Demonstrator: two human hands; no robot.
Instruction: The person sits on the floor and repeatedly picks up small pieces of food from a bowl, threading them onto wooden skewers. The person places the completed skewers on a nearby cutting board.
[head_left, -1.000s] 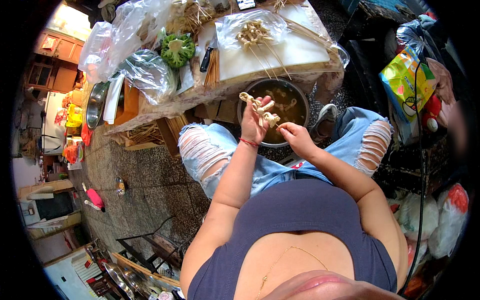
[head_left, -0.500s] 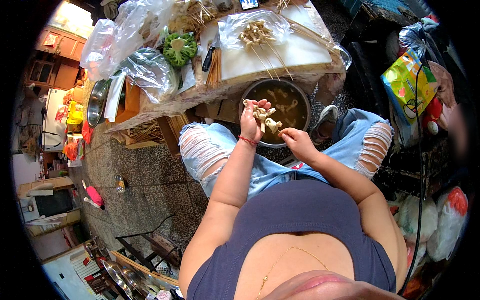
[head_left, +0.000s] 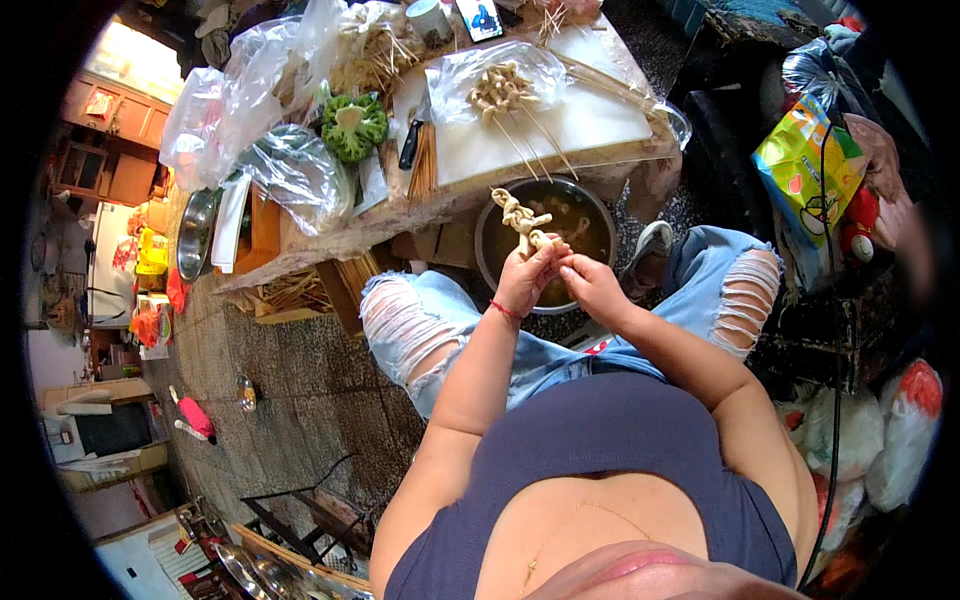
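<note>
Knotted pale pieces point(head_left: 519, 214) pinched in L hand point(head_left: 535, 275); R hand point(head_left: 590, 282) closed alongside, contents unclear. Loose pinch cd drop pcs into basin point(head_left: 610, 220), 12 o'clock

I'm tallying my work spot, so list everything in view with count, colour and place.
Basin: one, silver, in front of the table
Knotted strips: one string, pale, above the basin
Skewered pieces: one heap, pale, on clear plastic
Board: one, white, on table
Broccoli: one, green, table left
Knife: one, black-handled, right of broccoli
Skewers: many, tan, on and under table
Phone: one, dark-edged, far table edge
Steel bowl: one, silver, left of table
Plastic bags: several, clear and white, table left
Carrier bag: one, yellow-green, far right
Clutter: too small to count, mixed colours, far left
Left grip: one, red wristband, closed on strips' lower end
Right grip: one, bare, meeting the left grip
</note>
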